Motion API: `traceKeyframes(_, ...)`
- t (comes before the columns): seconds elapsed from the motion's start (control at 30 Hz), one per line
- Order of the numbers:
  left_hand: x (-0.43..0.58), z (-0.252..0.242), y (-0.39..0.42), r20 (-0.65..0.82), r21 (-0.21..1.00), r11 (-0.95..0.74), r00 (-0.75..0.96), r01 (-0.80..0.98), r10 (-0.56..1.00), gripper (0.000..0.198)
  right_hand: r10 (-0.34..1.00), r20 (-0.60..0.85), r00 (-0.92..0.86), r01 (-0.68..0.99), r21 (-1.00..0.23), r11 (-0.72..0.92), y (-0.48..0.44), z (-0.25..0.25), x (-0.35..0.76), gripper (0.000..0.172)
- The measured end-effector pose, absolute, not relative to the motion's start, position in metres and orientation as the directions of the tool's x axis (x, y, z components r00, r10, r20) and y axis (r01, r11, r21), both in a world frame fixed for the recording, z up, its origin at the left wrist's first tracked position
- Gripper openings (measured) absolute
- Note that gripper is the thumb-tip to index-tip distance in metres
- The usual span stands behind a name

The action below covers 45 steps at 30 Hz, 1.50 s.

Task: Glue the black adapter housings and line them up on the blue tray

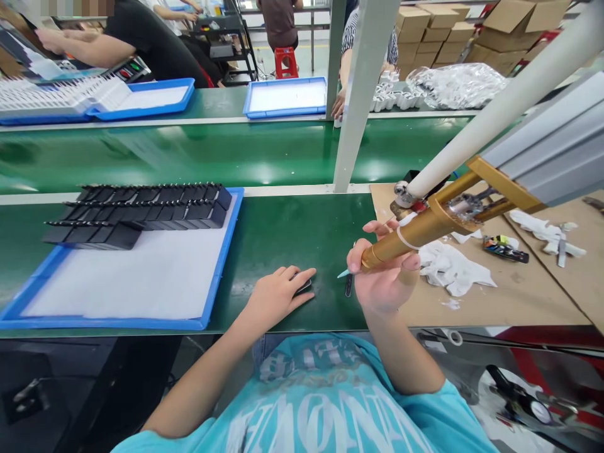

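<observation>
- Tray [141,283] lies on the bench [292,233], stacked parts [141,211] in its far end
- Small piece [302,287] lies just right of the tray
- Cardboard sheet [519,296] lies farther right of the tray, rags [453,267] on it

I'm seated at a factory assembly line: a long green conveyor belt [189,157], blue parts trays [221,264], stacked cardboard boxes [434,34], a hanging gold dispensing tool [415,236], and other workers opposite me.
</observation>
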State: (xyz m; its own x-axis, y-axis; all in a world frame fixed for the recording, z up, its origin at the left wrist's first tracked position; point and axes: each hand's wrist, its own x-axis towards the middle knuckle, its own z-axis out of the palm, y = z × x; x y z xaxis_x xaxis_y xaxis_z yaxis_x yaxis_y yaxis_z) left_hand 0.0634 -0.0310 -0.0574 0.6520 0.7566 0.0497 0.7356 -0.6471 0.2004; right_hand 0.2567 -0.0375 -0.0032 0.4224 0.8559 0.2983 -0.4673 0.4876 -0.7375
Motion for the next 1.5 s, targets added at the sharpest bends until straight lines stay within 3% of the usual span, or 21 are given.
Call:
traceKeyframes(0.1,0.063,-0.057,-0.029,0.01,0.176,-0.644,0.653,0.744,0.757,0.034,0.856,0.296,0.423,-0.461,-0.743,0.485,-0.037,-0.005,0.257,0.037)
traceKeyframes(0.17,0.062,-0.058,-0.028,0.0,0.24,-0.629,0.647,0.74,0.762,0.031,0.855,0.3,0.422,-0.468,-0.736,0.49,-0.037,-0.005,0.258,0.036)
traceKeyframes(0.23,0.061,-0.059,-0.028,0.002,0.418,-0.56,0.615,0.716,0.788,0.028,0.852,0.315,0.418,-0.475,-0.724,0.5,-0.037,-0.006,0.258,0.034)
traceKeyframes(0.3,0.061,-0.06,-0.03,-0.01,0.699,-0.366,0.52,0.614,0.854,0.029,0.849,0.322,0.418,-0.466,-0.726,0.505,-0.037,-0.006,0.258,0.034)
traceKeyframes(0.37,0.065,-0.061,-0.034,-0.097,0.945,-0.039,0.392,0.325,0.915,0.033,0.848,0.32,0.423,-0.444,-0.742,0.502,-0.037,-0.007,0.259,0.036)
traceKeyframes(0.4,0.068,-0.061,-0.037,-0.17,0.984,0.136,0.349,0.118,0.922,0.036,0.845,0.319,0.429,-0.432,-0.749,0.502,-0.037,-0.007,0.26,0.036)
traceKeyframes(0.43,0.071,-0.06,-0.039,-0.241,0.953,0.288,0.335,-0.096,0.911,0.039,0.842,0.319,0.435,-0.422,-0.754,0.503,-0.036,-0.008,0.261,0.037)
traceKeyframes(0.5,0.078,-0.058,-0.043,-0.326,0.763,0.475,0.375,-0.438,0.868,0.043,0.832,0.325,0.45,-0.406,-0.755,0.514,-0.035,-0.009,0.263,0.037)
traceKeyframes(0.57,0.084,-0.055,-0.045,-0.319,0.582,0.538,0.438,-0.61,0.841,0.042,0.82,0.336,0.463,-0.384,-0.758,0.527,-0.034,-0.01,0.266,0.037)
traceKeyframes(0.7,0.085,-0.048,-0.045,-0.235,0.466,0.542,0.493,-0.699,0.838,0.032,0.794,0.366,0.485,-0.305,-0.78,0.546,-0.03,-0.011,0.272,0.037)
traceKeyframes(0.93,0.076,-0.05,-0.044,-0.15,0.514,0.491,0.49,-0.703,0.859,0.033,0.774,0.369,0.514,-0.227,-0.812,0.538,-0.023,-0.015,0.28,0.04)
traceKeyframes(1.03,0.069,-0.052,-0.045,-0.152,0.617,0.441,0.451,-0.652,0.879,0.04,0.756,0.378,0.534,-0.22,-0.801,0.556,-0.021,-0.017,0.283,0.039)
traceKeyframes(1.1,0.056,-0.052,-0.044,-0.179,0.784,0.343,0.34,-0.518,0.923,0.043,0.744,0.374,0.554,-0.229,-0.79,0.568,-0.02,-0.018,0.285,0.04)
traceKeyframes(1.17,0.035,-0.049,-0.035,-0.138,0.961,0.17,0.151,-0.219,0.979,0.044,0.731,0.358,0.581,-0.242,-0.782,0.575,-0.02,-0.019,0.288,0.042)
traceKeyframes(1.23,0.004,-0.046,-0.018,0.013,0.973,-0.007,-0.025,0.233,1.0,0.045,0.717,0.341,0.608,-0.252,-0.774,0.581,-0.02,-0.021,0.292,0.042)
traceKeyframes(1.3,-0.036,-0.04,0.007,0.197,0.735,-0.073,-0.109,0.674,0.974,0.049,0.708,0.334,0.622,-0.268,-0.76,0.593,-0.018,-0.023,0.295,0.042)
traceKeyframes(1.37,-0.08,-0.033,0.034,0.316,0.355,0.021,-0.141,0.935,0.938,0.048,0.703,0.34,0.625,-0.282,-0.741,0.609,-0.016,-0.026,0.298,0.041)
traceKeyframes(1.43,-0.123,-0.028,0.055,0.34,0.062,0.145,-0.158,0.987,0.927,0.051,0.694,0.35,0.629,-0.285,-0.727,0.625,-0.014,-0.029,0.299,0.042)
traceKeyframes(1.5,-0.158,-0.025,0.068,0.326,-0.103,0.213,-0.17,0.972,0.93,0.053,0.684,0.356,0.637,-0.283,-0.718,0.636,-0.014,-0.032,0.299,0.042)
